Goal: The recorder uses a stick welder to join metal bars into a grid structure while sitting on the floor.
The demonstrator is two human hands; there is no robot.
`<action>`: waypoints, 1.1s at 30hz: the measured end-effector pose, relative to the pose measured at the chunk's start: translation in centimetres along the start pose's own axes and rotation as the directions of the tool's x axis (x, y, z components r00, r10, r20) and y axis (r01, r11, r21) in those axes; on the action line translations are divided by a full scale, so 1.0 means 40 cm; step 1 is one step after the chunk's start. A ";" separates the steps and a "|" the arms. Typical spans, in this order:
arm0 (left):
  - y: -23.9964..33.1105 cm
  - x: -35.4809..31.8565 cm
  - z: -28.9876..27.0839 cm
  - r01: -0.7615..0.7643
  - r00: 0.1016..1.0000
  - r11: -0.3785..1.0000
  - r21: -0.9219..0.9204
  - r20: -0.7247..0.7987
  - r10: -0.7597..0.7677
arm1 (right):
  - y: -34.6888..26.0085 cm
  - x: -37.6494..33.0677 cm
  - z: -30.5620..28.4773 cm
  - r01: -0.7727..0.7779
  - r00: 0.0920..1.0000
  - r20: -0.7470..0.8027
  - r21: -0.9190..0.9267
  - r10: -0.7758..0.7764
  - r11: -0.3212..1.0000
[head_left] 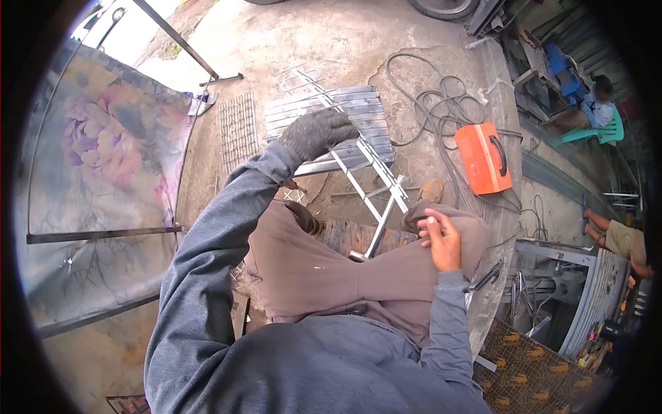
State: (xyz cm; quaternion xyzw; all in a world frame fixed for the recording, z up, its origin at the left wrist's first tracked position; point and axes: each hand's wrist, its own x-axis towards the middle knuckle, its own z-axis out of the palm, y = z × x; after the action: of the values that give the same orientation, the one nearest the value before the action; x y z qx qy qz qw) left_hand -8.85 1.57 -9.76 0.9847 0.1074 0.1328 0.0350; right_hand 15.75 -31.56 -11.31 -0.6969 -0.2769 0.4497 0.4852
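My left hand [318, 132], in a dark grey work glove, is closed over a frame of thin silver metal bars [372, 160]. The frame stretches diagonally from beyond the glove toward my knees, with slanted cross pieces and a short tube at its near end. Part of it is hidden under the glove. Bare and raised above my right thigh, my right hand [443, 241] has loosely bent fingers set apart, with nothing visible in them. A slatted grey metal panel [279, 117] lies on the ground beneath the frame and the glove.
A metal grid [238, 127] lies left of the panel. To the right are an orange machine case [476, 162] and coiled cable [431, 103]. A floral sheet [103, 145] hangs at left. One person [598, 103] sits far right; another's legs [607, 228] show below.
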 end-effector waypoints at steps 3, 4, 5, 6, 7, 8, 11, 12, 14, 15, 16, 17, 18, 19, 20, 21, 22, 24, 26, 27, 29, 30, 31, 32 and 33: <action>-0.025 -0.090 0.087 -0.044 0.984 0.999 -0.028 0.172 0.048 | 0.003 0.012 -0.014 -0.041 0.998 -0.040 -0.012 0.041 0.999; -0.031 -0.109 0.094 -0.037 0.982 0.998 -0.051 0.181 0.045 | 0.000 0.011 -0.014 -0.048 0.998 -0.052 -0.013 0.047 0.999; -0.038 -0.114 0.100 -0.020 0.969 0.998 -0.055 0.245 0.033 | -0.016 0.021 -0.008 -0.055 0.997 -0.049 -0.063 0.052 0.997; -0.047 -0.122 0.109 -0.005 0.951 0.998 -0.058 0.308 0.022 | -0.028 0.035 0.002 -0.079 0.996 -0.055 -0.072 0.075 0.994; -0.082 -0.155 0.122 -0.027 0.969 0.999 -0.043 0.245 0.037 | -0.044 0.055 0.023 -0.066 0.998 -0.034 -0.136 0.062 0.988; -0.101 -0.161 0.124 -0.031 0.979 0.999 -0.016 0.200 0.033 | -0.052 0.076 0.038 -0.056 0.998 -0.023 -0.200 0.053 0.978; -0.152 -0.156 0.115 -0.018 0.968 1.000 -0.007 0.250 0.019 | -0.056 0.147 0.072 0.013 1.000 0.014 -0.276 -0.010 0.961; -0.164 -0.150 0.115 -0.023 0.965 1.000 -0.009 0.260 0.024 | -0.057 0.167 0.084 0.080 0.997 0.029 -0.323 -0.075 0.943; -0.182 -0.151 0.131 -0.009 0.959 1.000 -0.026 0.281 0.016 | -0.071 0.201 0.122 0.065 0.998 0.033 -0.342 -0.057 0.938; -0.188 -0.153 0.140 -0.006 0.966 1.000 -0.018 0.260 0.010 | -0.071 0.223 0.138 0.221 0.975 0.073 -0.446 -0.211 0.867; -0.195 -0.156 0.151 -0.003 0.971 1.000 -0.010 0.240 0.005 | -0.069 0.247 0.156 0.367 0.926 0.131 -0.533 -0.354 0.762; -0.197 -0.155 0.157 0.017 0.968 1.000 0.013 0.252 -0.020 | -0.074 0.270 0.169 0.394 0.917 0.196 -0.587 -0.348 0.707; -0.205 -0.154 0.158 0.021 0.966 1.000 0.006 0.256 -0.022 | -0.073 0.291 0.188 0.389 0.919 0.199 -0.587 -0.340 0.710; -0.212 -0.150 0.154 0.011 0.964 0.998 0.054 0.266 -0.025 | -0.068 0.310 0.209 0.452 0.880 0.221 -0.660 -0.420 0.600; -0.217 -0.138 0.149 -0.001 0.962 0.995 0.104 0.272 -0.027 | -0.064 0.325 0.220 0.502 0.831 0.252 -0.723 -0.496 0.475; -0.216 -0.127 0.146 0.000 0.953 0.993 0.119 0.301 -0.036 | -0.057 0.334 0.227 0.499 0.834 0.254 -0.725 -0.489 0.475; -0.218 -0.133 0.145 0.004 0.952 0.993 0.118 0.302 -0.040 | -0.051 0.342 0.235 0.502 0.839 0.281 -0.732 -0.467 0.461; -0.220 -0.154 0.137 0.027 0.960 0.984 0.176 0.272 -0.074 | -0.042 0.346 0.246 0.508 0.842 0.311 -0.735 -0.442 0.450; -0.206 -0.149 0.103 0.024 0.956 0.990 0.140 0.288 -0.064 | -0.025 0.341 0.238 0.513 0.838 0.333 -0.753 -0.433 0.413; -0.201 -0.149 0.080 0.090 0.915 0.992 0.092 0.384 -0.119 | -0.017 0.340 0.236 0.503 0.844 0.324 -0.755 -0.427 0.420; -0.176 -0.161 0.048 0.204 0.881 0.979 0.009 0.434 -0.188 | 0.002 0.342 0.232 0.534 0.823 0.354 -0.748 -0.444 0.394; -0.161 -0.165 0.051 0.196 0.879 0.981 0.002 0.443 -0.177 | 0.012 0.342 0.228 0.523 0.831 0.345 -0.750 -0.436 0.404; -0.150 -0.171 0.047 0.303 0.869 0.951 -0.067 0.429 -0.247 | 0.012 0.342 0.228 0.548 0.804 0.355 -0.752 -0.477 0.365; -0.135 -0.178 0.044 0.403 0.851 0.905 -0.138 0.420 -0.316 | 0.011 0.342 0.229 0.570 0.776 0.364 -0.755 -0.515 0.325; -0.109 -0.181 0.052 0.405 0.888 0.898 -0.169 0.307 -0.343 | 0.009 0.343 0.229 0.564 0.780 0.354 -0.756 -0.516 0.332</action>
State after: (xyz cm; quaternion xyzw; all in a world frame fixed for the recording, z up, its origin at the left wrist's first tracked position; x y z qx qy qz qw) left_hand -16.00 4.14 -14.04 0.9431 0.2746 -0.0001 0.1873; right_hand 13.61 -16.50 -17.70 -0.6955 -0.6817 0.0923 0.2076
